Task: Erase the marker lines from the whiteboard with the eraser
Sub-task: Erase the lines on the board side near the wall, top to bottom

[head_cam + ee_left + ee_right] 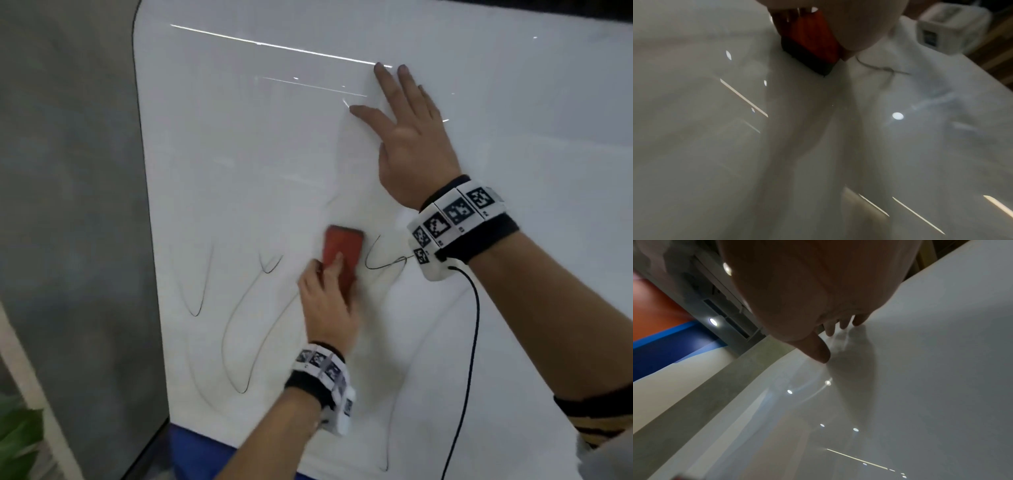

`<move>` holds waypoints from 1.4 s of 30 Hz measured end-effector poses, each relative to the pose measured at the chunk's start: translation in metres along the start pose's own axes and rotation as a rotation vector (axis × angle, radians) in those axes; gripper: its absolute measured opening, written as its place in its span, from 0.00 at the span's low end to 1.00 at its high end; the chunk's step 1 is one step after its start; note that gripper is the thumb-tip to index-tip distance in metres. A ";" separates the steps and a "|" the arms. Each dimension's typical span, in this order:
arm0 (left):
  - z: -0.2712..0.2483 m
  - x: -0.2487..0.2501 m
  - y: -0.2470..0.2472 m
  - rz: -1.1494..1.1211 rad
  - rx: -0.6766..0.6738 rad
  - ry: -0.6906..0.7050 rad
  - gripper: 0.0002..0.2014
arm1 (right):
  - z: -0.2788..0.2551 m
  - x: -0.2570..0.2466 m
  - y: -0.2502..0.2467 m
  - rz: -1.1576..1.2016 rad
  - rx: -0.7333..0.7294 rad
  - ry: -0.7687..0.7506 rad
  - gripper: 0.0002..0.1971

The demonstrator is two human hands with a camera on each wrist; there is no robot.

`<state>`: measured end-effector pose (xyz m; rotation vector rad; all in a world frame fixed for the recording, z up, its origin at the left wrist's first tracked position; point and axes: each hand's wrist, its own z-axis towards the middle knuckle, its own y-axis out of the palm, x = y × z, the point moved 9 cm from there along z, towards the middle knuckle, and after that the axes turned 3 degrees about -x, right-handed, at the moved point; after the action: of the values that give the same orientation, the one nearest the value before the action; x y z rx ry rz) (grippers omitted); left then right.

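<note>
A white whiteboard [260, 164] fills most of the head view. Thin black marker lines [236, 329] loop over its lower left part, and a short squiggle [383, 262] lies right of the eraser. My left hand [325, 301] grips a red eraser [102, 255] with a dark felt underside [807, 56] and presses it flat on the board; hand and eraser look motion-blurred. My right hand [407, 137] lies flat on the upper board with fingers [818, 350] straight and spread, holding nothing.
A grey wall [68, 205] borders the board on the left. A black cable [469, 359] hangs from my right wristband [455, 219] across the lower right board. Green leaves [17, 435] show at the bottom left, a blue surface [195, 455] under the board's lower edge.
</note>
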<state>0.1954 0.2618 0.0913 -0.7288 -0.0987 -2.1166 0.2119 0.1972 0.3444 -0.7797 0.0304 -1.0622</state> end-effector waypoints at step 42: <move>0.035 0.089 0.039 0.257 0.340 -0.149 0.28 | -0.214 0.186 -0.069 -0.120 0.014 0.187 0.36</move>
<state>0.2011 0.1848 0.1602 -0.6550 -0.4136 -1.7420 0.1731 -0.0867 0.2891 -0.6744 0.1366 -1.2453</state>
